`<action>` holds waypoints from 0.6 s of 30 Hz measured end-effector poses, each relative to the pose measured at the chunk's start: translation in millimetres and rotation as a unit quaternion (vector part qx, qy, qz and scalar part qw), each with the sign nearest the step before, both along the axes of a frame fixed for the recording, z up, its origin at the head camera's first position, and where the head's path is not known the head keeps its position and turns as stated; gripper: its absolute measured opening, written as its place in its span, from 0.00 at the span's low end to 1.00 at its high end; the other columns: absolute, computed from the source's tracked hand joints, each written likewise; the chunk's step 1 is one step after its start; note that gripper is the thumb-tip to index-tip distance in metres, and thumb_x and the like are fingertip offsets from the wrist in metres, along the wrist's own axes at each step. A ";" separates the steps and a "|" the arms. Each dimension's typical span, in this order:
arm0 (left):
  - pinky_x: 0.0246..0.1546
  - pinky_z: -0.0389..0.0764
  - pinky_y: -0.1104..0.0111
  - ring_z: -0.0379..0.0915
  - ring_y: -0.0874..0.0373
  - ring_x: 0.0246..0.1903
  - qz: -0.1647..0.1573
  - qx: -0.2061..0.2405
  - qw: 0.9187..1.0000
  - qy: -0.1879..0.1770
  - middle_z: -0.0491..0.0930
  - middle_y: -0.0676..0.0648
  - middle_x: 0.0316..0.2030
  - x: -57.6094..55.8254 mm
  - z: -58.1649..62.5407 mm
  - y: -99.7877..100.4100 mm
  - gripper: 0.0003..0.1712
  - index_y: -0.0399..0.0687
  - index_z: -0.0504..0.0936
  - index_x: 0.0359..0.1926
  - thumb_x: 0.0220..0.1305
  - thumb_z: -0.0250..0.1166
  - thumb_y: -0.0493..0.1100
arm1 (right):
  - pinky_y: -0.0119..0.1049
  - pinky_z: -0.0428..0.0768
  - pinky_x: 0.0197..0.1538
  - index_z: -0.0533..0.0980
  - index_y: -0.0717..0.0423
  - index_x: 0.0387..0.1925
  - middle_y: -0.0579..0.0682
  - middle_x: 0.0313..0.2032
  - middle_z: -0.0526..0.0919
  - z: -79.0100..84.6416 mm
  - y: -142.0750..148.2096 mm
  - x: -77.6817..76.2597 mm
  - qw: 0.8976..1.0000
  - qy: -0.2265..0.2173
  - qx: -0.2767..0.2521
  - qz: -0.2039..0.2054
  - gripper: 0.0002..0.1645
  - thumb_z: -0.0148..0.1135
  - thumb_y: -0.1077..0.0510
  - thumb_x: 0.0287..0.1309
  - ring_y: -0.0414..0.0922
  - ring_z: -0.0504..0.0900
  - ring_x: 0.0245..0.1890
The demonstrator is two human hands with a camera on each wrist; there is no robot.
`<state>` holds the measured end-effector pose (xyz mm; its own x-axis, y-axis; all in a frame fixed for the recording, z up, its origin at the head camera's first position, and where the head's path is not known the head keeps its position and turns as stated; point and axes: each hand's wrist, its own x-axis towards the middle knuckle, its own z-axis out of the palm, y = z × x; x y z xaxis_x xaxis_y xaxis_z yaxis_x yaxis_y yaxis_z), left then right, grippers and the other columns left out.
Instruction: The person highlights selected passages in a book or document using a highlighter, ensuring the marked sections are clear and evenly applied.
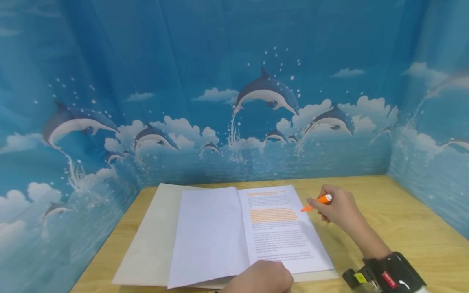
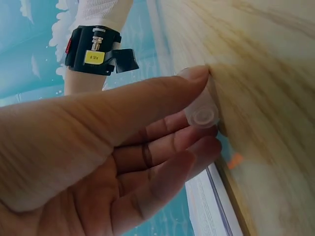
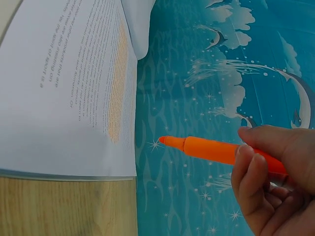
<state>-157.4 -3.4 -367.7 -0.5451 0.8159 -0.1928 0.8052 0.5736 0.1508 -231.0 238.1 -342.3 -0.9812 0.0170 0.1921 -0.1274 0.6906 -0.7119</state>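
Note:
An orange highlighter (image 1: 318, 202), uncapped with its orange tip bare, is pinched in my right hand (image 1: 340, 206). Its tip points left, just off the right edge of the printed page (image 1: 280, 236). Orange bands mark the top line and a block of text lower on that page. My left hand (image 1: 259, 278) is at the near edge of the booklet, seen from the back in the head view. In the left wrist view its thumb and fingers pinch a small translucent cap (image 2: 203, 112) close to the wooden tabletop.
Left of the printed page lies a blank white page (image 1: 209, 236), over a pale cover (image 1: 146, 240). The booklet rests on a wooden table (image 1: 414, 228). A blue dolphin-print curtain (image 1: 190, 81) stands along the back and sides. My right wrist wears a black camera strap (image 1: 395, 272).

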 end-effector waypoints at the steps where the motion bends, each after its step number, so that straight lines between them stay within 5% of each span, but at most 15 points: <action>1: 0.14 0.63 0.80 0.57 0.69 0.11 0.007 -0.004 1.000 0.001 0.64 0.63 0.09 -0.3 0.2 0.0 0.16 0.58 0.73 0.10 0.50 0.65 0.50 | 0.39 0.76 0.18 0.68 0.59 0.26 0.51 0.14 0.76 -0.4 -0.2 0.0 1.000 0.000 0.000 0.001 0.21 0.62 0.47 0.57 0.48 0.77 0.13; 6: 0.20 0.67 0.77 0.61 0.67 0.15 0.058 0.014 0.997 -0.043 0.69 0.61 0.14 -17.4 8.3 -7.0 0.14 0.58 0.76 0.19 0.59 0.62 0.51 | 0.37 0.75 0.17 0.69 0.60 0.29 0.51 0.15 0.76 -0.7 -0.1 -0.9 1.000 -0.008 -0.007 -0.008 0.22 0.62 0.45 0.57 0.49 0.77 0.14; 10: 0.23 0.69 0.78 0.65 0.71 0.20 0.076 0.127 0.989 -0.002 0.72 0.62 0.19 -44.7 21.9 -26.9 0.07 0.56 0.78 0.27 0.62 0.62 0.49 | 0.38 0.75 0.18 0.71 0.59 0.36 0.52 0.17 0.77 2.9 -2.3 0.6 1.000 0.001 -0.024 -0.010 0.26 0.59 0.39 0.56 0.48 0.77 0.15; 12: 0.26 0.72 0.79 0.69 0.73 0.23 0.099 0.223 0.970 0.010 0.75 0.63 0.23 -56.6 27.6 -36.8 0.05 0.57 0.79 0.31 0.63 0.61 0.49 | 0.38 0.76 0.19 0.73 0.56 0.40 0.53 0.19 0.78 6.6 -5.5 3.9 0.999 0.021 -0.043 0.004 0.27 0.59 0.37 0.55 0.48 0.77 0.16; 15: 0.27 0.76 0.80 0.73 0.74 0.30 0.110 0.360 0.926 0.017 0.78 0.63 0.30 -69.8 33.3 -47.5 0.07 0.59 0.79 0.38 0.64 0.58 0.53 | 0.38 0.78 0.20 0.75 0.52 0.42 0.54 0.23 0.79 14.4 -13.7 11.4 0.992 0.067 -0.093 0.046 0.22 0.60 0.40 0.56 0.47 0.78 0.17; 18: 0.26 0.77 0.80 0.75 0.72 0.33 0.099 0.438 0.892 0.045 0.80 0.61 0.34 -76.1 37.6 -50.7 0.10 0.60 0.79 0.42 0.63 0.58 0.54 | 0.38 0.79 0.22 0.77 0.52 0.39 0.54 0.24 0.79 25.3 -23.1 21.3 0.977 0.126 -0.144 0.097 0.12 0.61 0.50 0.58 0.48 0.77 0.19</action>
